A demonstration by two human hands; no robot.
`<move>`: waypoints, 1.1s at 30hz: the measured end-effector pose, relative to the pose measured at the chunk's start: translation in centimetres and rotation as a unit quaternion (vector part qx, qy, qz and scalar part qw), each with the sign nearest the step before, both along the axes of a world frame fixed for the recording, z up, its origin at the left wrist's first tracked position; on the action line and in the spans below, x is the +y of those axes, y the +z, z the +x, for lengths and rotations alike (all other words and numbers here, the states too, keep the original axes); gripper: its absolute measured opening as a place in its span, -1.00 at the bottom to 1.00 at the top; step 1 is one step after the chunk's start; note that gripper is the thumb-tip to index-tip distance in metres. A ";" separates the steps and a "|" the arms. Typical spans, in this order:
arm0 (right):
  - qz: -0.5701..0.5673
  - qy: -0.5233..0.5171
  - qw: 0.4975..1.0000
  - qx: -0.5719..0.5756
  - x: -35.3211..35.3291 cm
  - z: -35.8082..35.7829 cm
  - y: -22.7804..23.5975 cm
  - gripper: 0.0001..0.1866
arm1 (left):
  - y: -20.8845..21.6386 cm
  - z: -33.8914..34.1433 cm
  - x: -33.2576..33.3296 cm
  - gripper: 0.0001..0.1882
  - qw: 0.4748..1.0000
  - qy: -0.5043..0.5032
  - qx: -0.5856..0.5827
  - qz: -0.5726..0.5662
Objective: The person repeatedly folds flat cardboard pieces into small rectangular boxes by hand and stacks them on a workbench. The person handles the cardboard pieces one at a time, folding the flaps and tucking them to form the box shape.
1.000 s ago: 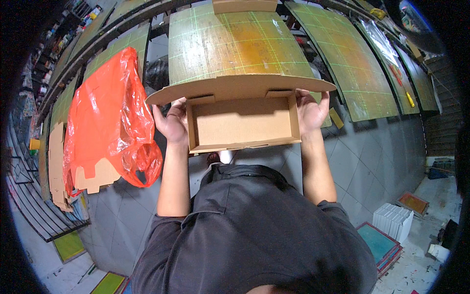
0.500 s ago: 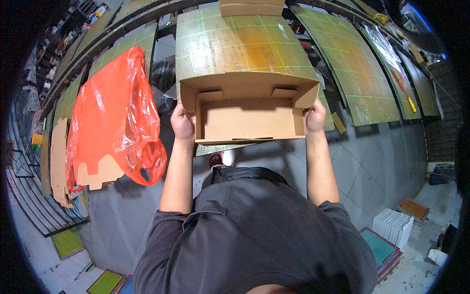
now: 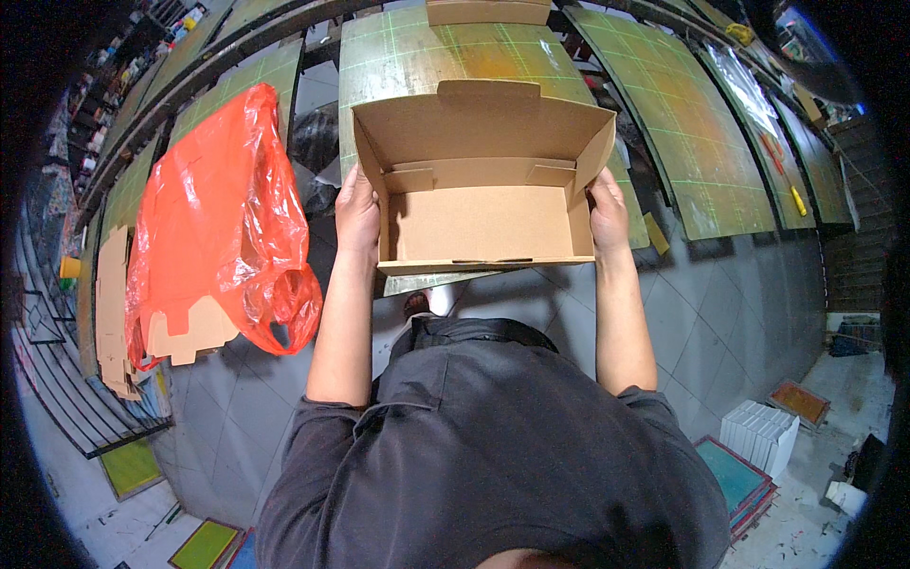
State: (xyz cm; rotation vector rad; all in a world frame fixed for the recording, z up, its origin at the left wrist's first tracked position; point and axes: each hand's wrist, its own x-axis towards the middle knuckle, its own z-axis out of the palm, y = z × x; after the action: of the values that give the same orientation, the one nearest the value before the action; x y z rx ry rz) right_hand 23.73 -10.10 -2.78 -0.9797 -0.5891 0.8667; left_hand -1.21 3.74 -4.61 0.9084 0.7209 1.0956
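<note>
A brown cardboard box [image 3: 488, 228] is in front of me over the near end of a board, with nothing inside it. Its lid [image 3: 483, 128] tilts up and away on the far side, a tuck flap along the top edge. My left hand [image 3: 358, 213] grips the box's left end. At the right end my right hand [image 3: 608, 211] grips it in the same way, fingers against the side wall and lid flap. Both hands are closed on the cardboard, and some fingertips are hidden behind it.
To the left, a red plastic bag [image 3: 213, 209] lies over flat cardboard pieces [image 3: 194, 332]. Another cardboard box [image 3: 488, 11] sits at the board's far end. Grid-marked boards [image 3: 668, 123] stand on both sides; a yellow-handled tool [image 3: 798, 201] lies on one at the right.
The lid has swung farther open, and its tuck flap now stands up at the top. Both hands still hold the box ends, slightly higher up.
</note>
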 end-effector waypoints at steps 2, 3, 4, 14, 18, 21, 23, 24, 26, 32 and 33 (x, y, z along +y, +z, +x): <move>0.022 0.032 0.999 0.016 -0.3 0.9 -0.8 -0.58 | 0.0 0.0 -0.3 -0.62 1.000 -0.011 -0.026 0.006; 0.033 0.048 0.998 0.023 -0.5 1.4 -1.1 -0.58 | 0.2 -0.3 -0.8 -0.63 0.998 -0.026 -0.049 0.014; 0.037 0.055 0.997 0.031 -0.5 1.7 -1.2 -0.58 | 0.3 -0.5 -1.1 -0.63 0.996 -0.039 -0.070 0.023; -0.097 0.094 0.971 -0.196 -3.0 2.5 0.9 -0.58 | 2.2 -3.2 -1.2 -0.62 0.981 -0.134 0.111 0.083; -0.103 -0.014 0.944 -0.313 -3.5 1.3 0.3 -0.60 | 2.0 -3.2 -2.7 -0.53 0.943 -0.055 0.259 0.200; -0.135 -0.093 0.887 -0.433 -4.3 0.2 0.9 -0.61 | 2.9 -3.9 -5.3 -0.39 0.910 0.006 0.311 0.273; -0.167 -0.078 0.862 -0.472 -5.1 -0.9 2.2 -0.58 | 5.0 -3.4 -8.0 -0.27 0.878 -0.025 0.323 0.352; -0.154 -0.068 0.859 -0.484 -5.2 -1.2 2.3 -0.46 | 4.7 -2.8 -8.5 -0.24 0.869 -0.001 0.347 0.353; -0.147 -0.055 0.824 -0.544 -5.8 -2.4 3.7 -0.41 | 4.1 -1.8 -9.0 -0.20 0.847 0.048 0.389 0.358; -0.112 -0.072 0.824 -0.550 -5.1 -4.4 3.5 -0.36 | 4.3 -1.1 -9.2 -0.39 0.845 0.095 0.387 0.356; -0.109 -0.075 0.828 -0.545 -5.0 -4.4 3.4 -0.35 | 4.3 -1.1 -9.2 -0.42 0.841 0.097 0.390 0.362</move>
State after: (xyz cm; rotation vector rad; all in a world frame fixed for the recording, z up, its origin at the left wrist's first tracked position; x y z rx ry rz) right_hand 19.34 -15.11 0.64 -1.7015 -1.3729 0.1395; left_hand -2.29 -5.49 -0.31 2.0413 1.0954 1.1861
